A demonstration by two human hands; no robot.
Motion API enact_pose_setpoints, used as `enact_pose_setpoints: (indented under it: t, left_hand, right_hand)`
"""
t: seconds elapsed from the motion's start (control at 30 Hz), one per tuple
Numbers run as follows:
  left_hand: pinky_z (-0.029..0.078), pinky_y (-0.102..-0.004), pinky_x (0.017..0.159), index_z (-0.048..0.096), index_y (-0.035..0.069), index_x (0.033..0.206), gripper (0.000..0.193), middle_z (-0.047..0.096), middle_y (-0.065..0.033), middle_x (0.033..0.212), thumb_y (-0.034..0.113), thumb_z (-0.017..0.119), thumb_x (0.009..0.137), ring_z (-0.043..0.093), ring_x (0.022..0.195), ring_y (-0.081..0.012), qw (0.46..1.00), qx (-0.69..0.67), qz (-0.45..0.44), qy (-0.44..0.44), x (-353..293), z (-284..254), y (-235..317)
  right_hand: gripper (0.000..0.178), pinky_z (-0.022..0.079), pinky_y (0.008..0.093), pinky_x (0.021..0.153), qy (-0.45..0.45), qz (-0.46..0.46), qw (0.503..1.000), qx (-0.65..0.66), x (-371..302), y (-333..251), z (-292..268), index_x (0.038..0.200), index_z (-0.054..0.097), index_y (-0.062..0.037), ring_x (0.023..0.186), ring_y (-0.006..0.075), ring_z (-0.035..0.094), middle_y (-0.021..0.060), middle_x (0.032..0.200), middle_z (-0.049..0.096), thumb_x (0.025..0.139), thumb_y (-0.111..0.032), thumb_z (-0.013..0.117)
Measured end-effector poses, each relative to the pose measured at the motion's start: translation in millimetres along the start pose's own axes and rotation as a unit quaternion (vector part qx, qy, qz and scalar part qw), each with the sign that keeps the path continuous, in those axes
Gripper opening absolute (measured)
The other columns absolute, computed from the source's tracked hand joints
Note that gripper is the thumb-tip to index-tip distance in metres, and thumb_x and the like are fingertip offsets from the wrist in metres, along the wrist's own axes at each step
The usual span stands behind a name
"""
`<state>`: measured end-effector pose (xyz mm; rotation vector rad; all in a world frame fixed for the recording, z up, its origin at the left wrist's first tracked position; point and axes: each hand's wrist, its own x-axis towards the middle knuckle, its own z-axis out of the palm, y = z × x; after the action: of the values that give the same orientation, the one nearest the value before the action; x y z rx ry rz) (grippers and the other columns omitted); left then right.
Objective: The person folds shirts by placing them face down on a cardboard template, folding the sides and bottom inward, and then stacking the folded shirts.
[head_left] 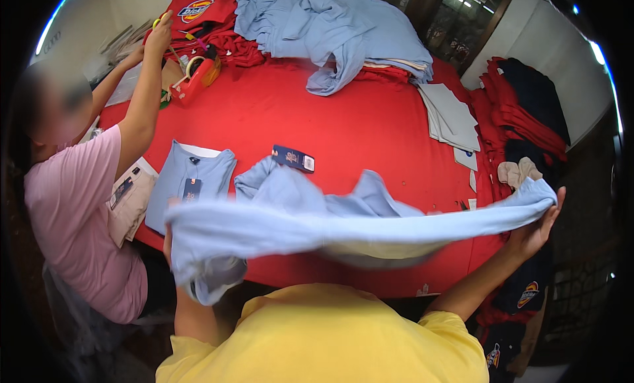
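Note:
A light blue shirt stretches across in front of me, its left part smeared by motion. My left hand grips its left end, and the cloth hides most of the fingers. Far out on the right, my right hand has its fingers closed on the other end. Part of the shirt still rests on the red-covered table. Beyond it lies a dark blue hang tag. To the left of the held shirt is a folded light blue shirt with a dark tag on it.
A co-worker in a pink top sits at left, arms raised, near a red tape dispenser. A large light blue garment pile covers the back. White cards and red and navy stacks stand right. Beige folded garment lies left.

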<state>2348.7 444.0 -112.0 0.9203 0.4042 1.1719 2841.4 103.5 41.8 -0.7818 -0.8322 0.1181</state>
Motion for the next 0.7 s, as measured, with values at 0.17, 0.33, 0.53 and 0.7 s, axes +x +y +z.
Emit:
enact_pose_setpoints:
  t: [0.17, 0.33, 0.53, 0.7]
  left_hand:
    - [0.044, -0.0435, 0.096, 0.054, 0.003, 0.117, 0.027, 0.061, -0.0111, 0.113, 0.019, 0.040, 0.100, 0.058, 0.105, -0.0245, 0.994, -0.095, -0.050, 0.001, 221, 87, -30]
    - [0.043, -0.0389, 0.100, 0.055, 0.003, 0.117, 0.032, 0.061, -0.0113, 0.118, 0.025, 0.038, 0.101, 0.058, 0.108, -0.0240, 0.975, -0.095, 0.185, -0.076, 298, 218, 124]
    - [0.044, -0.0344, 0.093, 0.055, 0.002, 0.119, 0.030, 0.061, -0.0101, 0.115, 0.022, 0.050, 0.097, 0.058, 0.106, -0.0235, 0.757, 0.380, 0.526, -0.074, 237, 145, 168]
    - [0.044, -0.0296, 0.087, 0.054, 0.002, 0.118, 0.031, 0.062, -0.0171, 0.104, 0.019, 0.054, 0.092, 0.060, 0.099, -0.0227, 0.784, 0.564, 0.227, -0.123, 94, 104, 115]
  right_hand:
    - [0.032, 0.045, 0.0448, 0.099, -0.104, 0.114, 0.988, -0.013, 94, 96, 21, 0.125, 0.050, 0.0040, 0.107, 0.0240, 0.056, 0.0143, 0.115, 0.057, 0.095, -0.006, 0.051]
    - [0.024, 0.052, 0.0374, 0.095, 0.053, -0.157, 0.985, -0.043, 151, 50, 89, 0.116, 0.055, 0.0066, 0.103, 0.0231, 0.061, 0.0167, 0.113, 0.059, 0.096, -0.005, 0.050]
    - [0.025, 0.055, 0.0391, 0.089, 0.052, -0.057, 0.994, -0.083, 60, 33, 93, 0.117, 0.055, 0.0068, 0.099, 0.0245, 0.063, 0.0164, 0.115, 0.059, 0.098, -0.008, 0.049]
    - [0.020, 0.057, 0.0318, 0.075, 0.071, 0.102, 0.986, -0.111, -36, 61, 6, 0.112, 0.057, 0.0065, 0.086, 0.0179, 0.061, 0.0111, 0.105, 0.058, 0.094, 0.000, 0.052]
